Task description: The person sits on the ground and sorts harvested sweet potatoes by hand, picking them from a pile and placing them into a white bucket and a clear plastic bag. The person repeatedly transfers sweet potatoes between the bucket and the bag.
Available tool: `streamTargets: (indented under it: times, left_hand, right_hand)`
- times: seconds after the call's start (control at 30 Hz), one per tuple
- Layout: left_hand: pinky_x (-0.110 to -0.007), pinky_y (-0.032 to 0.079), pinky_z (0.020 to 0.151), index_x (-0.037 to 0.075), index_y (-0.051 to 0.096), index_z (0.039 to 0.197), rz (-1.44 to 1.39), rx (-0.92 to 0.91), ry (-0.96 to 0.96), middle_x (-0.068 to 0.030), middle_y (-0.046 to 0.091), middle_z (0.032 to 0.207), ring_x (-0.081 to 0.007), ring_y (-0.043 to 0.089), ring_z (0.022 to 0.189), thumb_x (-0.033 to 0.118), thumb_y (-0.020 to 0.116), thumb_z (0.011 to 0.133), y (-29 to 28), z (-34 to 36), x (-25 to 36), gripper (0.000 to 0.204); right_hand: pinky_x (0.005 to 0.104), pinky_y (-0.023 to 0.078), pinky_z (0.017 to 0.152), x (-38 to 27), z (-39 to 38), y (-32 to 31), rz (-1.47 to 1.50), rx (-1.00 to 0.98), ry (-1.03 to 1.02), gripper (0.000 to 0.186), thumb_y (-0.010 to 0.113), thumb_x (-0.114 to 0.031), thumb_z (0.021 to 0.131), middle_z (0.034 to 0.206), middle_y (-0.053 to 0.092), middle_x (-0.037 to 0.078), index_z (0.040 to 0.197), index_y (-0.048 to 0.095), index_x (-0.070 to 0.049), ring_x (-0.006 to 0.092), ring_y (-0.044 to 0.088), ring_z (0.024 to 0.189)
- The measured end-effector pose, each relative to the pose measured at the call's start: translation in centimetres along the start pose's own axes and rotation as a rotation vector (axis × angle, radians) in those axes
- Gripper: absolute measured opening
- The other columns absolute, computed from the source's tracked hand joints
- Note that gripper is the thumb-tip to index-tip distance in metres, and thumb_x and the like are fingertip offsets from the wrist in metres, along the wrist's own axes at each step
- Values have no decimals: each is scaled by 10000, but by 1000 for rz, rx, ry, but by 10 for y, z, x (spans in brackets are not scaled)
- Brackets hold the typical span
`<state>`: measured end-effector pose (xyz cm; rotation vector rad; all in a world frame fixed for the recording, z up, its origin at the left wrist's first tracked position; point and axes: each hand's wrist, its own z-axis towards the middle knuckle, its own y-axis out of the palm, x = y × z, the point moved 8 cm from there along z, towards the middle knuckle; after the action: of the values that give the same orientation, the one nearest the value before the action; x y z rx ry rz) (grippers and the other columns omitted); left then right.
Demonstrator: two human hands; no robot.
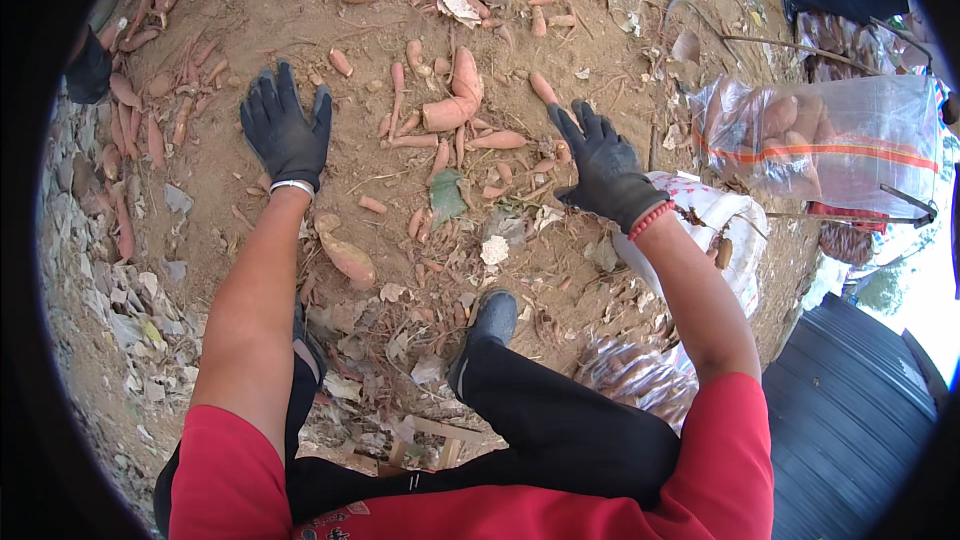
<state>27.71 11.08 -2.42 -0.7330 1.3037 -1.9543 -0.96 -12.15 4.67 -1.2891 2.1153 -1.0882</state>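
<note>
Sweet potatoes and broken pieces lie scattered over the dirt ground. My left hand [288, 130], in a dark glove, is spread with nothing in it. Just beyond its fingertips is a small sweet potato piece [340, 62]. My right hand [606, 172], gloved too, has its fingers stretched and apart. Beside its fingertips lies a slim sweet potato [543, 88], and a small piece [563, 152] sits between its fingers and thumb; I cannot tell whether they touch. Between my hands rest a large bent sweet potato [466, 80] and several thinner ones. Nearer my feet lies a curved, pale sweet potato [348, 258].
A clear plastic bag [850, 130] with an orange stripe holds sweet potatoes at the right. A white sack [735, 240] lies beneath my right forearm. Another person's dark-gloved hand [88, 70] shows at the far left. Dry leaves and a green leaf [448, 196] litter the ground.
</note>
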Motion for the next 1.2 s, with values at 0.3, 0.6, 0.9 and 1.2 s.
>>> streamTargets:
  times: [0.3,0.6,0.9,1.2]
  left_hand:
    - [-506,242,1122,143,401,1448,0,-12,-4,-204,451,1419,-370,391,1328,463,583,902,-1,-4,-3,658]
    - [-510,236,1123,132,400,1450,-3,-35,-20,-206,450,1418,-371,397,1320,480,568,904,-1,-5,-4,668]
    - [-503,229,1126,131,386,1459,1,-22,-8,-208,462,1410,-369,395,1327,489,558,908,2,-5,-9,679]
    - [-500,244,1116,139,394,1453,4,-28,-12,-224,464,1401,-376,403,1318,488,569,901,0,-1,1,676]
  right_hand:
    - [444,407,1060,38,73,38,432,128,-60,1038,834,-256,665,1449,396,178,1515,238,-245,393,436,1291]
    - [412,475,936,33,88,35,408,215,181,611,706,-106,720,1133,601,145,1299,581,-254,348,593,1055]
    - [281,501,861,71,1,-62,860,486,37,421,733,7,747,1134,671,77,1159,664,-45,151,638,960]
    - [337,474,941,172,-249,-84,455,355,607,500,743,-50,761,1179,627,132,1245,615,-51,239,601,1099]
